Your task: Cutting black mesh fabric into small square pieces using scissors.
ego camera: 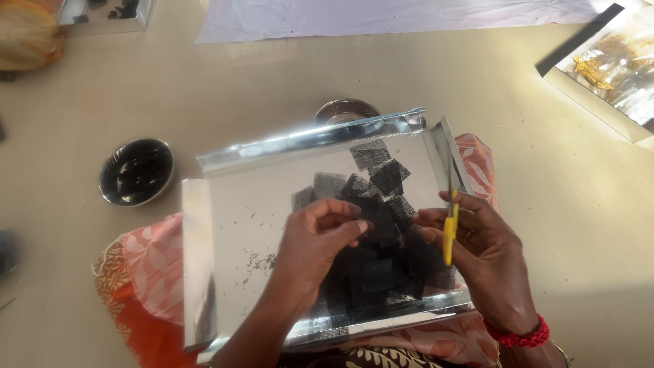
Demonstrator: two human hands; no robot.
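Note:
A shiny metal tray (204,245) rests on my lap over orange patterned cloth. Several black mesh squares (381,177) lie piled in its right half. My left hand (317,242) hovers over the pile with fingers curled, pinching at a dark square near its fingertips. My right hand (480,255) holds yellow-handled scissors (450,228), blades pointing up along the tray's right wall. A red thread band circles my right wrist.
A steel bowl (136,170) with dark contents sits on the floor to the left. Another steel bowl (346,109) peeks from behind the tray. A white cloth (381,17) lies at the back, and a box with gold pieces (613,65) at the far right.

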